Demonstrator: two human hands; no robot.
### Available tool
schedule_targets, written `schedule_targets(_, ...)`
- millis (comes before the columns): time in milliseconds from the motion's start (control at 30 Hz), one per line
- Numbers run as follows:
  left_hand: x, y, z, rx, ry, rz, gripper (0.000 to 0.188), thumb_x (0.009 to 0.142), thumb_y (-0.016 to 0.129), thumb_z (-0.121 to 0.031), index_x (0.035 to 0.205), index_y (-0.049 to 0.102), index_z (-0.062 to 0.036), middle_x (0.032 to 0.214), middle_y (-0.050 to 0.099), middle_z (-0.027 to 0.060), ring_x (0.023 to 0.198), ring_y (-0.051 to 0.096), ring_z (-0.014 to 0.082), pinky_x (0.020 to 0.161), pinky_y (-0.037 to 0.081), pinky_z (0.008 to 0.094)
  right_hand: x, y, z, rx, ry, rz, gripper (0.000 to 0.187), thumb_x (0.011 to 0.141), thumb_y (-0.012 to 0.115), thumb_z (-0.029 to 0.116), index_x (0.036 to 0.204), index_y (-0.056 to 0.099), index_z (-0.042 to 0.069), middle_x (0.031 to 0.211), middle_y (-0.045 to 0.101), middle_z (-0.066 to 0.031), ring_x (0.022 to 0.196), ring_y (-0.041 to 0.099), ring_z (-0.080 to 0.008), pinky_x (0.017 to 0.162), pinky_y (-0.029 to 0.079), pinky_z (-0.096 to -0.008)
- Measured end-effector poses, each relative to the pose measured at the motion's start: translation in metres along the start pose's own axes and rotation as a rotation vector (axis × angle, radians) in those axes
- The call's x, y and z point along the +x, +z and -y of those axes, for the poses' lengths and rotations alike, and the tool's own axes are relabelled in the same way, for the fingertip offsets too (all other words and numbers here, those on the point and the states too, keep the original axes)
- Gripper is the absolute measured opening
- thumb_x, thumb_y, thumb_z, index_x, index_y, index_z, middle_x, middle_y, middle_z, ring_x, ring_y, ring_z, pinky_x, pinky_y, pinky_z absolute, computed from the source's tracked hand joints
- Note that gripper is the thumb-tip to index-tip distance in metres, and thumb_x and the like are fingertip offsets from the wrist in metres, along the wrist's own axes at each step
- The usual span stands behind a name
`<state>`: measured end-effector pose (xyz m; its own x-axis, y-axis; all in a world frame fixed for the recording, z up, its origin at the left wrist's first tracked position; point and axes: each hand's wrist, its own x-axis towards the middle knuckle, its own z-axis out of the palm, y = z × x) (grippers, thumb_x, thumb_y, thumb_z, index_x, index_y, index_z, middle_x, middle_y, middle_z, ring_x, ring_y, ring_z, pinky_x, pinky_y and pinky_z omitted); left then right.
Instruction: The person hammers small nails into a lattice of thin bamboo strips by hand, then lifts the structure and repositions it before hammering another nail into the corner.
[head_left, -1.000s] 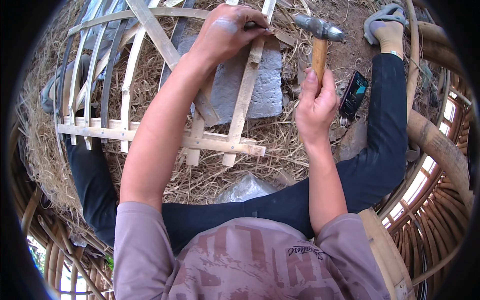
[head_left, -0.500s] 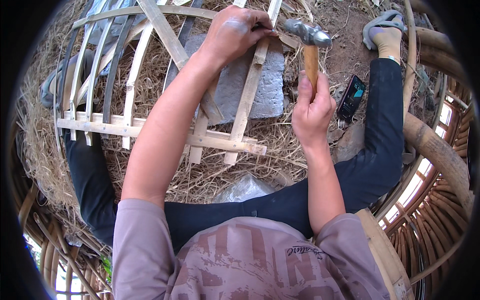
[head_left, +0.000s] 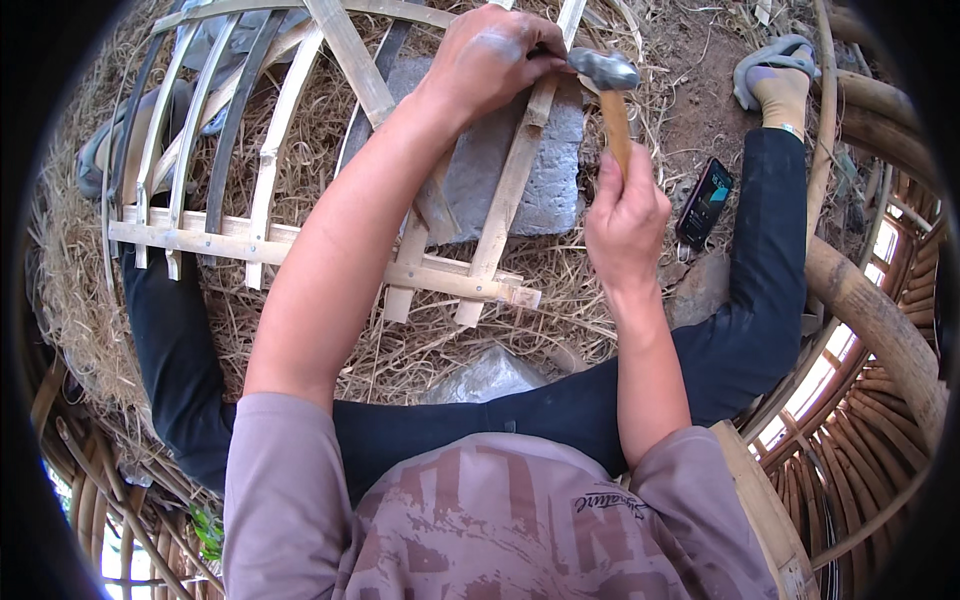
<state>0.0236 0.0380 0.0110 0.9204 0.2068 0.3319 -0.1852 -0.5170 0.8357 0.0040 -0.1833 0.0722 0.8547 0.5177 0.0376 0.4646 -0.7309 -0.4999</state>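
Note:
My left hand [head_left: 493,62] is closed in a pinch over the upper end of a pale bamboo slat [head_left: 512,190]. Whatever small thing its fingertips hold is too small to make out. In my right hand [head_left: 628,218] is a hammer [head_left: 616,122], gripped round its wooden handle, with the metal head just right of my left fingertips. The slat belongs to a curved lattice frame of pale and dark strips, joined by a crossbar [head_left: 190,241] along the near side. Beneath the slat lies a grey stone block [head_left: 550,165]. My left forearm hides part of the frame.
Dry straw [head_left: 430,355] covers much of the ground. A phone [head_left: 705,203] lies right of the hammer, near my right leg [head_left: 765,230]. A light-coloured stone [head_left: 490,378] sits close to my body. Bent bamboo poles [head_left: 880,300] and woven basketwork line the right side.
The hammer head has moved left, close to my left fingertips. My left hand and the lattice frame appear slightly farther right, with the pinch kept.

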Motion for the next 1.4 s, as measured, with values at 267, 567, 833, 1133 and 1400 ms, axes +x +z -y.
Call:
schedule_targets(267,-0.004,0.007,0.007,0.066,-0.080,0.099,0.018,0.082,0.078,-0.024,0.096,0.075,-0.0117,0.079,0.071,0.0095,0.079,0.070,0.0322,0.073,0.055,0.0408,-0.003,-0.008,0.005,0.098,-0.044,-0.156,0.013,0.105,0.054,0.013,0.109,0.058,0.001,0.062,0.058,-0.0118,0.053,0.064,-0.0250,0.049,0.045,-0.0373)
schedule_targets(567,0.005,-0.014,-0.019,0.426,0.143,0.124,0.021,0.074,0.082,-0.026,0.080,0.070,-0.0103,0.091,0.069,0.0037,0.099,0.065,0.0256,0.092,0.043,0.0429,-0.004,-0.007,0.005,0.128,0.022,-0.080,0.014,0.106,0.054,0.013,0.107,0.059,0.001,0.062,0.056,-0.0107,0.053,0.061,-0.0237,0.050,0.045,-0.0360)
schedule_targets(833,0.003,-0.005,-0.005,0.167,0.024,0.011,0.020,0.073,0.083,-0.024,0.078,0.071,-0.0085,0.085,0.071,0.0048,0.092,0.066,0.0233,0.094,0.039,0.0414,-0.006,-0.008,0.006,0.167,0.027,-0.044,0.015,0.106,0.055,0.015,0.107,0.060,0.001,0.063,0.057,-0.0087,0.054,0.061,-0.0193,0.051,0.044,-0.0342)
schedule_targets(1133,0.006,-0.014,0.000,0.064,0.020,0.121,0.017,0.076,0.082,-0.016,0.083,0.076,-0.0024,0.093,0.073,0.0135,0.094,0.068,0.0311,0.088,0.053,0.0419,-0.008,-0.011,0.002,0.272,0.118,-0.008,0.016,0.106,0.054,0.017,0.107,0.060,0.001,0.061,0.054,-0.0053,0.051,0.057,-0.0131,0.050,0.042,-0.0306)
schedule_targets(1400,0.002,-0.018,-0.010,0.148,-0.030,0.123,0.017,0.082,0.079,-0.017,0.082,0.074,-0.0013,0.090,0.072,0.0156,0.091,0.067,0.0316,0.085,0.055,0.0426,-0.010,-0.011,0.004,0.267,0.102,0.003,0.017,0.106,0.055,0.017,0.109,0.061,0.001,0.062,0.055,-0.0053,0.053,0.057,-0.0128,0.050,0.042,-0.0302)
